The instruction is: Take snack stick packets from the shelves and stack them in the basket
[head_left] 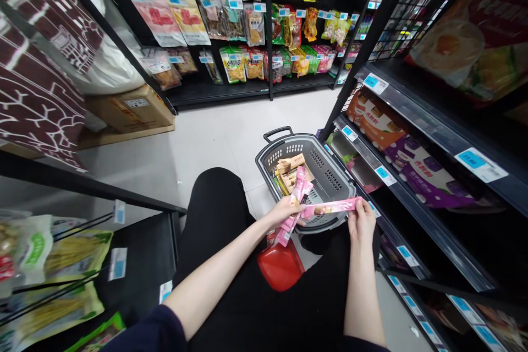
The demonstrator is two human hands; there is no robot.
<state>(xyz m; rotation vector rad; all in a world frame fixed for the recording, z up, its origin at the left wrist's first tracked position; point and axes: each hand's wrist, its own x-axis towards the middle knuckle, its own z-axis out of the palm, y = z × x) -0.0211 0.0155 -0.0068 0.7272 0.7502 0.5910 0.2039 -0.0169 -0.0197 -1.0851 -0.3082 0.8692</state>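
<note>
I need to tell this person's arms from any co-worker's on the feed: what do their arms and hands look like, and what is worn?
Both forearms are bare from above the elbow down. Dark navy sleeves are pushed up or cut short at the upper arms. The left hand and right hand wear no gloves; no watch, ring or bracelet shows. Black trousers cover the legs below.

1. Blue and white price tags [480, 164] line the shelf edges; their print is too small to read.
2. The orange box [373, 118] and purple box [424, 168] carry white characters, blurred and illegible.
3. The hanging snack bags [233, 63] show no legible lettering.
</note>
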